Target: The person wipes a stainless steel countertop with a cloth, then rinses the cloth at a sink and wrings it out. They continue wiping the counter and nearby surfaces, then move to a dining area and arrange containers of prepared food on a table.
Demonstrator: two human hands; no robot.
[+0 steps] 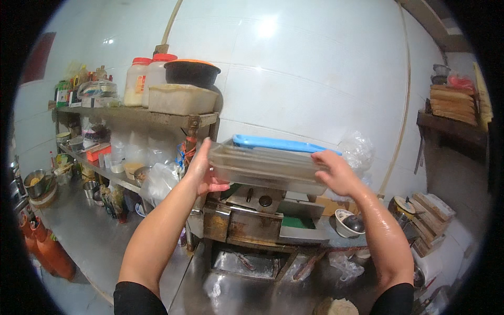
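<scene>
My left hand (202,171) grips the left end of a blurred, translucent plastic container (267,167), thumb up along its side and fingers beneath. At its right end my right hand (334,173) has hold of the rim and corner. The container, perhaps more than one nested together, is raised in front of the wall and slightly tilted. A blue plastic tray or lid (283,142) shows just behind its upper edge; whether the two touch cannot be told. Below stands a stained stainless-steel appliance (252,224), its top partly hidden by the container.
On the left, a metal shelf (130,114) carries red-lidded jars (136,82), a black pot (192,73) and a pale tub (181,99). A white bowl (346,232) with a dark round object sits right of the appliance. Orange gas cylinders (49,248) stand lower left.
</scene>
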